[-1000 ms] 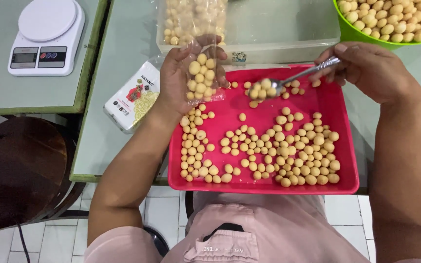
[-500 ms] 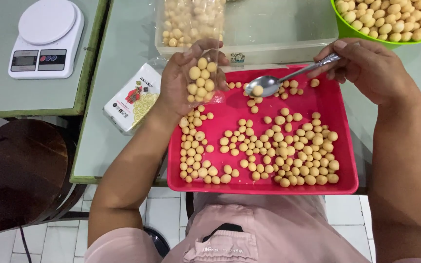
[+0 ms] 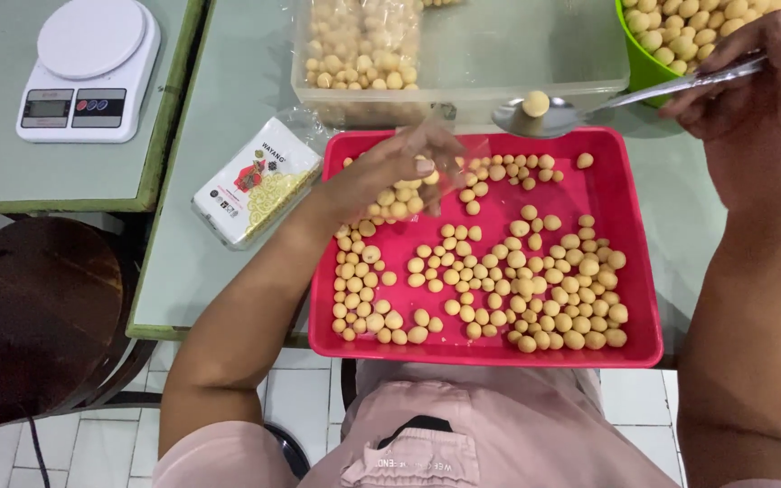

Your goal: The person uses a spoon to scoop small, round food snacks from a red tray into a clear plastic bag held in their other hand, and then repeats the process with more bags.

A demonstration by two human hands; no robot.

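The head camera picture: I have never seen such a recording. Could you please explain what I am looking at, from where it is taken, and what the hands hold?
The camera sits on a person's head and looks down at their own two bare hands; there is no machine. On the pale green table lies a red plastic tray scattered with small round beige balls. The left hand holds a small clear plastic bag partly filled with such balls. The right hand holds a metal spoon carrying one ball. Nearby stand a white kitchen scale, a green bowl and a clear plastic box.
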